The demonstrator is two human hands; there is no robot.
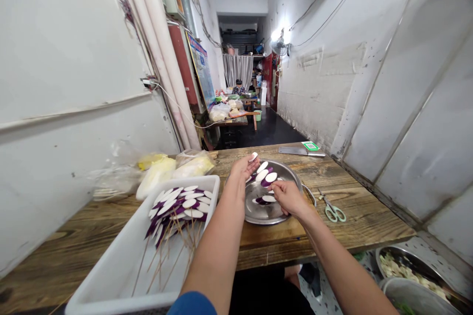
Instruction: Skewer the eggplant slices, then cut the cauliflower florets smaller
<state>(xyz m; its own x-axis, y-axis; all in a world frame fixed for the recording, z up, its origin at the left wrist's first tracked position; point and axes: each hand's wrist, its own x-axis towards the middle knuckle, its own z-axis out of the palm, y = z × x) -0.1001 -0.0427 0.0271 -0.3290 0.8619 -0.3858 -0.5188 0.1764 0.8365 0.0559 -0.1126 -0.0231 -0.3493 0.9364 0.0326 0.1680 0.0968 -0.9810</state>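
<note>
Two hands work over one metal basin (271,214): the left hand (244,169) has its fingers curled on one eggplant slice (253,157), while the right hand (286,197) closes its fingers at the lower end of a short row of slices (262,175) above the basin — whether on a skewer or a slice, I cannot tell. A few more slices lie in the basin. One white tray (113,256) holds a heap of skewered slices (185,202), too overlapped to count. One knife (295,150), one green card (310,145) and one pair of scissors (327,203) lie to the right on the brown wooden table (373,229); plastic bags (157,177) sit beyond the tray. The room is long and narrow, white-walled and dark-floored — one person (238,89) is at its far end.
</note>
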